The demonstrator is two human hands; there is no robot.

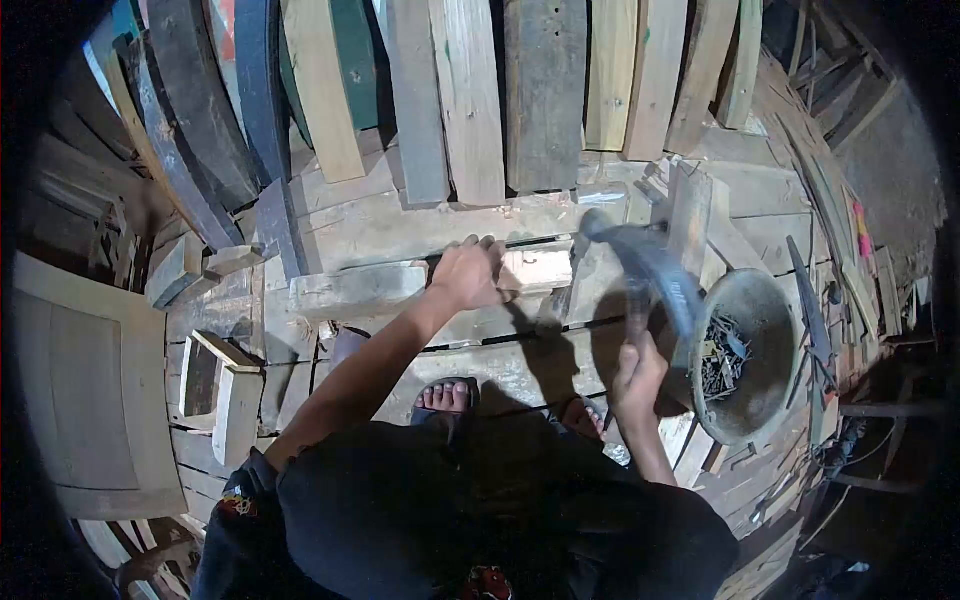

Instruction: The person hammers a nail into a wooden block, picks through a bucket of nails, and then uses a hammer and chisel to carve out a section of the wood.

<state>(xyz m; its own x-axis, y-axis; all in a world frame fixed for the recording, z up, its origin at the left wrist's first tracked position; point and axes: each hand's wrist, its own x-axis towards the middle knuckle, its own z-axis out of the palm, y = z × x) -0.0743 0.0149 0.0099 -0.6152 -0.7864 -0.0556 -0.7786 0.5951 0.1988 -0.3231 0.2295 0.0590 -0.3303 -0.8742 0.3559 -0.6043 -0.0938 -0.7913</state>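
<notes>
A claw hammer [655, 268], its head blurred by motion, is raised upright in my right hand [640, 378], whose fingers wrap round the handle. My left hand [468, 272] is closed on the left end of a short pale wooden block [536, 270] lying on the planks. Whether a nail is between those fingers is too small to tell. Left of that hand lies a longer weathered wooden piece [358, 290]. Right of the hammer stands a round bowl [770, 355] with many loose nails [725, 355] inside.
Several long boards [545, 95] stand along the far side. A small wooden frame [236, 400] and a panelled door [85, 380] are at the left. An upright wood piece [690, 215] stands near the bowl. My sandalled feet [446, 396] are just below the work.
</notes>
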